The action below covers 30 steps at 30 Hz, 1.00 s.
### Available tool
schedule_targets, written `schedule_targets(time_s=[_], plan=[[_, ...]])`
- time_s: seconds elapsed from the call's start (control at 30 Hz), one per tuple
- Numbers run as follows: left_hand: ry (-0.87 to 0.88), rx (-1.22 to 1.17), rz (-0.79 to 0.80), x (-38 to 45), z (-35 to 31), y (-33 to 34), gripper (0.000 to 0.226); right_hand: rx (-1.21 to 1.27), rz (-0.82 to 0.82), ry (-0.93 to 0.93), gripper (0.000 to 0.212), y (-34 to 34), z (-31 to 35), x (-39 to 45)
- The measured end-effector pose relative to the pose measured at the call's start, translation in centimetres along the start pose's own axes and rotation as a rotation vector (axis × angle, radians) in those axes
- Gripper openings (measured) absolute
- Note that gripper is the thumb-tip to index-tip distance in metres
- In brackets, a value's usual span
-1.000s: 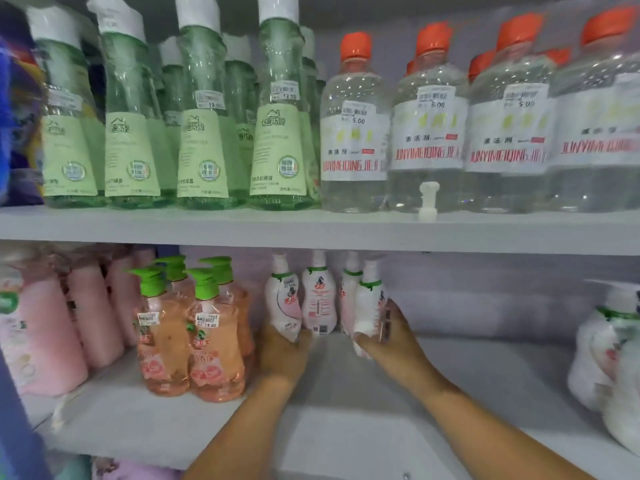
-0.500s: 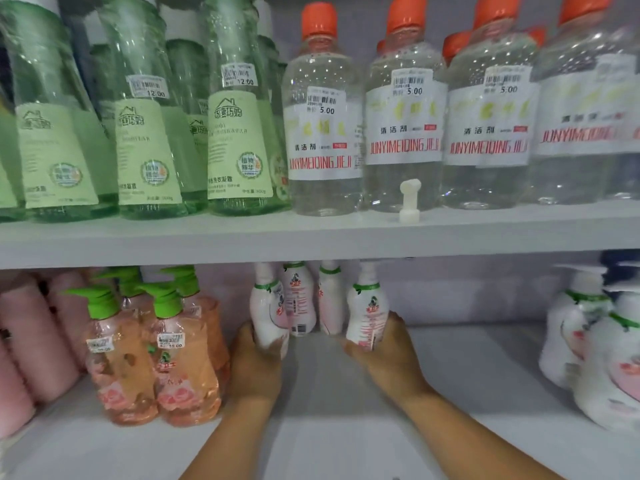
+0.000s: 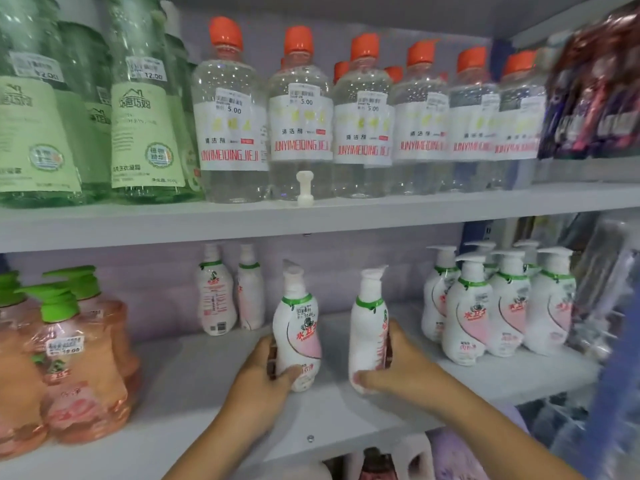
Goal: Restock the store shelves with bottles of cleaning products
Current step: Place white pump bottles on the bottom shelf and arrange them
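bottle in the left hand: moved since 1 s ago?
Yes. The bottle gripped by the left hand was back beside the two rear bottles; now it sits forward of them, nearer the shelf's front edge.

Two pale grey shelf boards run across the view; the upper shelf (image 3: 346, 220) sits above the lower shelf (image 3: 194, 403), which has a small screw (image 3: 310, 438) in its front edge; behind them stands a pale lilac back wall (image 3: 332, 271) (evenly lit); a blue upright (image 3: 485, 233), blurred, may be a support.
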<state>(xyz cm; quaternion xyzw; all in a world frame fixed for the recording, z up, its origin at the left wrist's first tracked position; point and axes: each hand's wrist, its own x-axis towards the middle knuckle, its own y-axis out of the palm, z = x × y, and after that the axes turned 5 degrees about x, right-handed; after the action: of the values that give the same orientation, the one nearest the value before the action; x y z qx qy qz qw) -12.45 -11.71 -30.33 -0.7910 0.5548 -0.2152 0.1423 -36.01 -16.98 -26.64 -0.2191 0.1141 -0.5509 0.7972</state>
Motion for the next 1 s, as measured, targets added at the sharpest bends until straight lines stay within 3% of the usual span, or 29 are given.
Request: schedule_targets(time_s=[0.13,0.27,0.37,0.47,0.6,0.77,1.0], plan=[[-0.007,-0.003,0.066,-0.5,-1.7,1.9,0.040,-0.046,0.126,-0.004,0.086,-2.8,-0.6,-0.9],[-0.034,-0.095,-0.005,-0.9,-3.6,3.5,0.043,0.077,-0.032,-0.106,0.082,-3.6,-0.3,-0.3],[-0.059,-0.144,-0.078,-1.7,-5.2,4.5,0.046,0.007,-0.087,-0.185,0.059,-4.3,0.5,0.7],[-0.085,-0.122,-0.071,-2.2,-6.3,4.9,0.053,-0.109,0.015,-0.229,0.053,-6.2,1.5,1.2],[-0.085,-0.078,-0.074,-2.6,-8.2,5.2,0.041,-0.210,0.165,-0.267,0.060,-9.7,3.4,1.7],[-0.015,-0.072,-0.241,-2.6,-10.2,5.3,0.042,-0.338,0.154,-0.344,0.039,-11.4,6.6,2.9],[-0.029,-0.053,-0.155,-1.6,-9.2,4.3,0.046,-0.576,0.246,-0.373,0.041,-13.2,9.1,4.7]])
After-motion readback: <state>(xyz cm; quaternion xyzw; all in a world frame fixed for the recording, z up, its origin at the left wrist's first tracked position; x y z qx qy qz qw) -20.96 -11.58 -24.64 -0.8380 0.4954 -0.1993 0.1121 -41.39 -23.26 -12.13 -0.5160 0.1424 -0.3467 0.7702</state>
